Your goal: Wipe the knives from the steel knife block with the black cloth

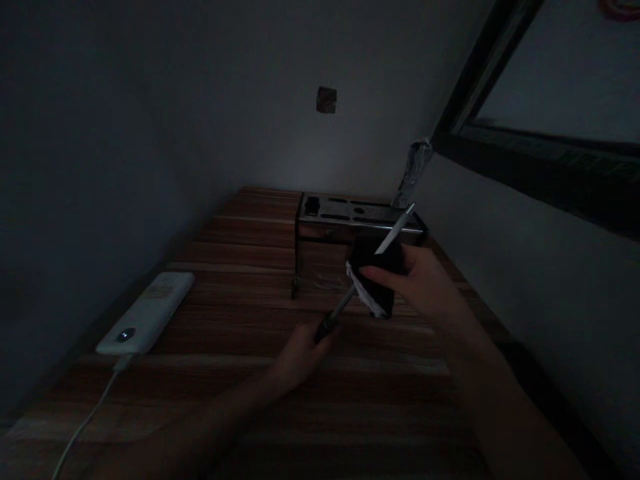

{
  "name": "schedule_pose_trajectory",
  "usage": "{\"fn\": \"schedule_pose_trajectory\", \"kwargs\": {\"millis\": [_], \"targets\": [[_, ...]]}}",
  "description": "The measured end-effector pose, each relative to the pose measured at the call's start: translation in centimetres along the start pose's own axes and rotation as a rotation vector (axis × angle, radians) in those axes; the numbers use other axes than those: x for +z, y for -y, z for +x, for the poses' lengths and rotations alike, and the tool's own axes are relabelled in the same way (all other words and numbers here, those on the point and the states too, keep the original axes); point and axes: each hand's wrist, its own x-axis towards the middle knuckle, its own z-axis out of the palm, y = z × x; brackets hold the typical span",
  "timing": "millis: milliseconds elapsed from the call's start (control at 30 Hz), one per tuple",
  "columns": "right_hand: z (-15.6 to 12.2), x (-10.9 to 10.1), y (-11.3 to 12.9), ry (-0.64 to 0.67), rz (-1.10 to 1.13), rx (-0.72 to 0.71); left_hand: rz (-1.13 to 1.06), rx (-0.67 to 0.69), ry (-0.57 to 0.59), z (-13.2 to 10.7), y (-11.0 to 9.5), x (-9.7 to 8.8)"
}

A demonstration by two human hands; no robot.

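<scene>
In the dim light my left hand (pixel 303 353) is closed round the dark handle (pixel 326 327) of what looks like a slim knife. Its narrow metal blade (pixel 396 229) slants up and away to the right. Over the middle of the blade, my right hand (pixel 425 277) grips a folded black cloth (pixel 373 260) with a ragged white edge. The cloth hides that stretch of blade, while the pale tip sticks out beyond it. Just behind the cloth stands a metal rack (pixel 340 208) with slots in its top.
A white power bank (pixel 150 310) with a cable (pixel 93 410) lies at the left on the wood-patterned tabletop (pixel 235 300). A crumpled grey wrapped object (pixel 414 170) rises behind the rack's right end. Walls close in on the left, back and right, with a dark frame (pixel 525 160) at upper right.
</scene>
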Motion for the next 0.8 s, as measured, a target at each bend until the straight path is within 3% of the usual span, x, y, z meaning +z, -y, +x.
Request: {"fn": "schedule_pose_trajectory", "kwargs": {"millis": [167, 300, 800], "targets": [[-0.4, 3.7, -0.9, 0.198, -0.09, 0.013, -0.127, 0.019, -0.024, 0.1, 0.6, 0.0], [-0.8, 5.3, -1.6, 0.247, -0.192, 0.05, -0.123, 0.013, -0.098, 0.3, 1.3, 0.2], [-0.8, 5.0, -1.4, 0.248, -0.147, 0.022, -0.12, -0.002, -0.055, 0.2, 0.6, 0.0]]}}
